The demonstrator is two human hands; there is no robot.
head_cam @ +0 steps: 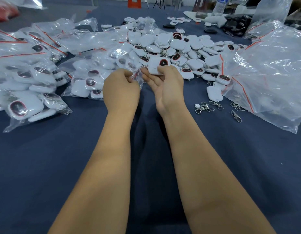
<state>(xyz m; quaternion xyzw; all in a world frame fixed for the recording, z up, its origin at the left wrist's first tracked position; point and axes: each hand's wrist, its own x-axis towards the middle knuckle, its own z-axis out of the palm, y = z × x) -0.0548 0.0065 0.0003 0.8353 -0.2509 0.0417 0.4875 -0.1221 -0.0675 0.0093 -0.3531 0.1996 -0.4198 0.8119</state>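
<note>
Forearms [111, 166] cross the counter [36, 157]; left hand [121, 89] pinches a clear zip bag [138, 78], right hand [167, 88] grips a white keychain case [154, 65].

Head camera looks forward-down, close over the table [45, 166].
</note>
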